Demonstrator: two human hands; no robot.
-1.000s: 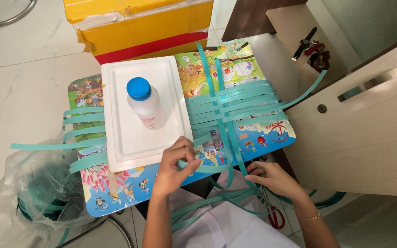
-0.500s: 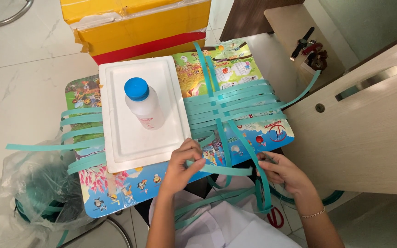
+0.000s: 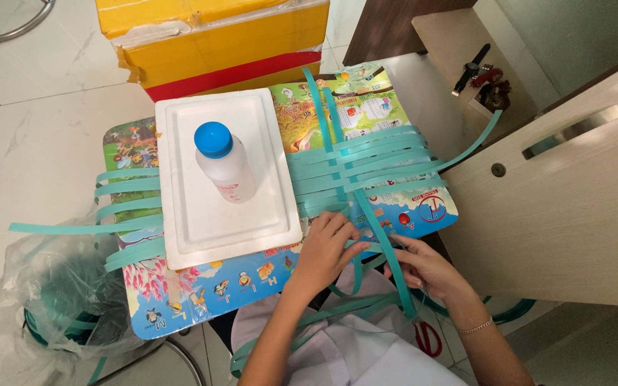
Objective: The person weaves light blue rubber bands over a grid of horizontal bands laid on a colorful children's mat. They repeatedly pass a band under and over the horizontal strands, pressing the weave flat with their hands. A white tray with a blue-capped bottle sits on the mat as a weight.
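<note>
Teal strips [image 3: 366,161] criss-cross a picture-printed table [image 3: 252,275] — white floor tiles [image 3: 30,136] around.

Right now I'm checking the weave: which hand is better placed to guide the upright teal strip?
Probably the right hand: its fingers touch the upright teal strip near the board edge. The left hand lies flat on the crossing strips.

White marble floor [image 3: 30,121]; beige cabinet [image 3: 559,214] at right.
</note>
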